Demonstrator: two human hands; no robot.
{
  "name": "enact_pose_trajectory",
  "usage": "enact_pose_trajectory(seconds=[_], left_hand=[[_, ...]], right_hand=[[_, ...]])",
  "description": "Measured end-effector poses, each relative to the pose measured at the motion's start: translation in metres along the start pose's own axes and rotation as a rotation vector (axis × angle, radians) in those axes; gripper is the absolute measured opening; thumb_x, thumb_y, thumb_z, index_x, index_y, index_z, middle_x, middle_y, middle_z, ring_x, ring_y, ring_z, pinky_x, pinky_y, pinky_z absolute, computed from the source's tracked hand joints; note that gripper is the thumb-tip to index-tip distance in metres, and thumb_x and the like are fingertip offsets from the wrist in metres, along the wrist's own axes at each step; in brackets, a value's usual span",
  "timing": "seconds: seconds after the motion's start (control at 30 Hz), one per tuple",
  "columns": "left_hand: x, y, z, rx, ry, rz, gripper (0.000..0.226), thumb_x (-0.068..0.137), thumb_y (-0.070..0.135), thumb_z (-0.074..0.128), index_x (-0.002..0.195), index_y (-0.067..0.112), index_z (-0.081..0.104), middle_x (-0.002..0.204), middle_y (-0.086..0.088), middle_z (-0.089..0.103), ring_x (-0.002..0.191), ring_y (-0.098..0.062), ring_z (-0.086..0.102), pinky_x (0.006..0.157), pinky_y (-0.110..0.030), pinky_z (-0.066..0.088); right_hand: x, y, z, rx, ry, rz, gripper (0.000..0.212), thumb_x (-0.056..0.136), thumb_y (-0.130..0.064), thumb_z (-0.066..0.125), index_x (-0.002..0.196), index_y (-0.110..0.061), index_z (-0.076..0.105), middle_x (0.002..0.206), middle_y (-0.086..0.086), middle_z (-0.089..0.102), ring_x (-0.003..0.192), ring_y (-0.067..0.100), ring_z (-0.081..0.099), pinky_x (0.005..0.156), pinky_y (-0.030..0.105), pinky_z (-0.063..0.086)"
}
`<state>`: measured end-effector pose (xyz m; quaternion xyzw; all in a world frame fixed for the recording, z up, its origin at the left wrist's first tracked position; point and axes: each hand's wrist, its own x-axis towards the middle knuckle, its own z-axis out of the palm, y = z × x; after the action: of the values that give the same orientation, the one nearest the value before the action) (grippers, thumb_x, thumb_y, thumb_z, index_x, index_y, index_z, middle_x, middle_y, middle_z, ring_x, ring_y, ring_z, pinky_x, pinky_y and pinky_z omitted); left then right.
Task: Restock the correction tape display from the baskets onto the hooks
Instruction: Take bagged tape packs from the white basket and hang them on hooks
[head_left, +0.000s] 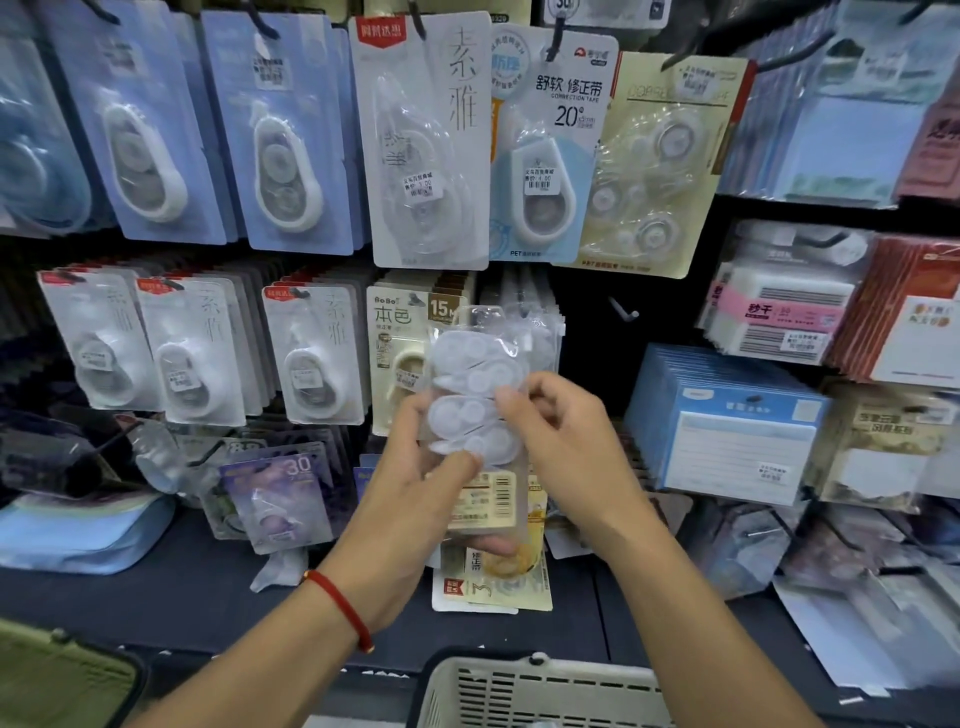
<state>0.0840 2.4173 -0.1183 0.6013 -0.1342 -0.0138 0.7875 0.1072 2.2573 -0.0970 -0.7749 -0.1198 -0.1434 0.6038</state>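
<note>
1. Head view, a stationery wall display: at the left edge, blue-carded correction tape packs (150, 156) hang on black hooks in the top row; three white-carded packs (208, 353) hang side by side in the row below, overlapping closely, with little room between them.

2. Lower left, a dark shelf ledge (182, 587) runs along the bottom of the display; a purple pack marked "30" (280, 499) leans there.

3. Centre, the left hand (415, 488), a red cord bracelet (340, 605) on its wrist, grips a clear multi-pack of correction tapes (478, 400) from below, thumb across the front, fingers curled behind; the pack stands upright just in front of the beige "15M" pack (400, 332).

4. Just right of it, the right hand (561, 441) pinches the pack's right edge with bent fingertips; both forearms reach up from the bottom of the frame.

5. Right of the pack, one bare hook (623, 312) juts from a dark open gap in the display.

6. Bottom centre, one grey slotted basket (519, 691) sits below the hands; a green one (62, 680) shows at bottom left.

7. Far right, notepad stacks (727, 431) crowd the shelves.
</note>
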Motion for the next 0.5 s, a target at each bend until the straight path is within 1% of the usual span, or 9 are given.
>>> enact_pose_trajectory(seconds=[0.03, 0.07, 0.17, 0.2, 0.27, 0.33, 0.37, 0.4, 0.5], left_hand=[[0.000, -0.001, 0.002, 0.004, -0.006, -0.026, 0.038, 0.102, 0.008, 0.062, 0.125, 0.038, 0.057, 0.113, -0.006, 0.077, 0.094, -0.032, 0.078, 0.059, -0.053, 0.064], [0.001, -0.003, 0.003, 0.026, 0.007, -0.041, 0.037, 0.101, 0.011, 0.064, 0.126, 0.037, 0.057, 0.110, -0.008, 0.077, 0.097, -0.031, 0.077, 0.061, -0.052, 0.065], [0.001, -0.007, 0.004, 0.127, 0.039, -0.042, 0.032, 0.103, 0.013, 0.062, 0.127, 0.032, 0.057, 0.106, -0.023, 0.069, 0.103, -0.033, 0.074, 0.067, -0.049, 0.066], [0.001, -0.008, 0.004, 0.148, 0.032, -0.039, 0.032, 0.103, 0.012, 0.061, 0.128, 0.031, 0.056, 0.106, -0.023, 0.068, 0.101, -0.034, 0.074, 0.068, -0.049, 0.066], [0.000, -0.007, 0.005, 0.160, 0.013, -0.038, 0.034, 0.104, 0.010, 0.059, 0.131, 0.029, 0.054, 0.105, -0.020, 0.070, 0.088, -0.032, 0.077, 0.067, -0.049, 0.066], [0.000, -0.005, 0.006, 0.143, 0.017, -0.044, 0.035, 0.104, 0.007, 0.060, 0.134, 0.025, 0.053, 0.107, -0.022, 0.069, 0.075, -0.031, 0.076, 0.062, -0.046, 0.066], [0.000, -0.004, 0.006, 0.133, 0.025, -0.047, 0.036, 0.103, 0.006, 0.060, 0.134, 0.023, 0.053, 0.107, -0.025, 0.067, 0.072, -0.030, 0.075, 0.060, -0.044, 0.066], [0.000, -0.004, 0.007, 0.126, 0.033, -0.046, 0.036, 0.103, 0.005, 0.060, 0.134, 0.022, 0.054, 0.107, -0.028, 0.066, 0.070, -0.030, 0.074, 0.059, -0.043, 0.065], [0.000, -0.002, 0.009, 0.114, 0.057, -0.038, 0.037, 0.102, 0.002, 0.060, 0.135, 0.018, 0.054, 0.105, -0.031, 0.065, 0.068, -0.032, 0.074, 0.060, -0.039, 0.064]], right_hand=[[0.000, -0.001, 0.000, 0.026, 0.052, -0.010, 0.026, 0.100, -0.044, 0.063, 0.098, -0.020, 0.072, 0.091, 0.007, 0.079, 0.086, 0.031, 0.075, 0.078, 0.051, 0.060], [0.001, 0.000, -0.001, 0.042, 0.117, -0.017, 0.025, 0.102, -0.041, 0.063, 0.096, -0.018, 0.071, 0.088, 0.013, 0.077, 0.081, 0.037, 0.073, 0.075, 0.053, 0.058], [0.004, 0.001, -0.009, 0.043, 0.238, 0.016, 0.028, 0.106, -0.039, 0.060, 0.095, -0.016, 0.070, 0.087, 0.022, 0.073, 0.077, 0.045, 0.067, 0.070, 0.058, 0.056], [0.005, 0.000, -0.011, 0.044, 0.247, 0.029, 0.029, 0.106, -0.039, 0.060, 0.094, -0.015, 0.070, 0.087, 0.023, 0.073, 0.074, 0.043, 0.066, 0.069, 0.059, 0.056], [0.006, 0.001, -0.014, 0.059, 0.245, 0.045, 0.031, 0.104, -0.040, 0.061, 0.091, -0.013, 0.069, 0.081, 0.023, 0.070, 0.066, 0.031, 0.060, 0.063, 0.059, 0.053], [0.006, 0.004, -0.015, 0.049, 0.251, 0.044, 0.030, 0.104, -0.039, 0.062, 0.084, -0.017, 0.068, 0.067, 0.009, 0.067, 0.060, 0.018, 0.056, 0.055, 0.046, 0.046], [0.006, 0.004, -0.015, 0.042, 0.254, 0.042, 0.028, 0.104, -0.039, 0.063, 0.084, -0.020, 0.069, 0.065, 0.002, 0.067, 0.058, 0.014, 0.058, 0.055, 0.039, 0.046], [0.007, 0.004, -0.016, 0.035, 0.255, 0.040, 0.026, 0.104, -0.039, 0.063, 0.086, -0.021, 0.071, 0.068, -0.001, 0.071, 0.058, 0.012, 0.061, 0.055, 0.036, 0.048], [0.006, 0.002, -0.015, 0.006, 0.255, 0.032, 0.022, 0.103, -0.039, 0.064, 0.096, -0.021, 0.074, 0.075, -0.003, 0.077, 0.064, 0.012, 0.072, 0.057, 0.036, 0.055]])
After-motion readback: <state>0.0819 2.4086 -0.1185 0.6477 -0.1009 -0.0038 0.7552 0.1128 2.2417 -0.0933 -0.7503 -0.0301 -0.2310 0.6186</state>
